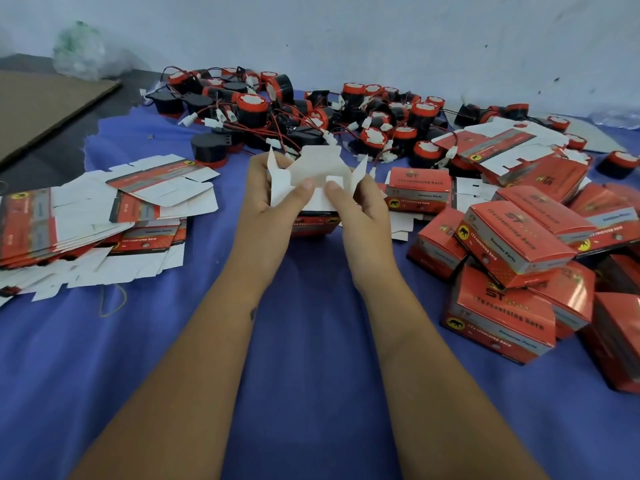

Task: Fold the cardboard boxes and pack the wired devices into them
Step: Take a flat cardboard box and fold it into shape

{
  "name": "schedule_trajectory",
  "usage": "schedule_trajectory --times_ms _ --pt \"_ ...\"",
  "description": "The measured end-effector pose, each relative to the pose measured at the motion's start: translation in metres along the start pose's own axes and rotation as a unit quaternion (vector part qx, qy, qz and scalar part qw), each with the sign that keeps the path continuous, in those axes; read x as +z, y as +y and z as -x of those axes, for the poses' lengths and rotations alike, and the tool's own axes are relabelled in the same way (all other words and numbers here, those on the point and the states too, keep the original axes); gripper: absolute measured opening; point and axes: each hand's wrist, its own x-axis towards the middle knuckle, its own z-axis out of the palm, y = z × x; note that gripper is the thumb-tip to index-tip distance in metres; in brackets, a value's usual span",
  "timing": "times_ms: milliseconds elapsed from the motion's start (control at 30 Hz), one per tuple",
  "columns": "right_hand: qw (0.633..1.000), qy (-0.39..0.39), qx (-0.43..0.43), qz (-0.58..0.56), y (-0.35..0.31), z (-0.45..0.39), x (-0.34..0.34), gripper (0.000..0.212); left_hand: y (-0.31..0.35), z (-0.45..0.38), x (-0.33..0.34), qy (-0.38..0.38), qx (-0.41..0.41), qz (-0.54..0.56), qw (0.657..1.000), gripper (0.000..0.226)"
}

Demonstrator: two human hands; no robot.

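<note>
The head view centres on a half-formed cardboard box (313, 188), held up over the blue cloth (311, 358) with its white end flaps open and pointing up and its red printed side facing down; the left hand (273, 199) grips the box's left side, thumb pressed on a white flap, and the right hand (360, 206) grips the right side, its thumb on a small tab near the middle (the fingers behind the card are hidden); just beyond the box lies a heap of wired devices (311, 112), black round bodies with red caps, red-and-black leads and white plugs tangled together, stretching along the foot of the pale wall (346, 32); to the left, a fanned stack of flat box blanks (104, 216) rests on the cloth, a yellow rubber band (114, 303) near its front edge; to the right, a pile of folded red boxes (519, 258) lies at all angles; far left, a brown cardboard sheet (41, 109) and a clear plastic bag (81, 51) sit by the wall.
</note>
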Motion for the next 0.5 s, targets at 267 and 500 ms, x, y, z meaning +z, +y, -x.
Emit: schedule_trajectory --times_ms 267,500 --pt "0.997 -0.008 0.010 0.079 0.0055 0.0010 0.0070 0.020 -0.0040 -0.0063 -0.0012 -0.019 -0.020 0.072 0.997 0.038" --pt "0.995 -0.023 -0.021 0.091 0.0065 0.0004 0.0082 0.026 -0.0079 -0.0041 -0.0043 -0.056 0.031 -0.054 0.996 0.036"
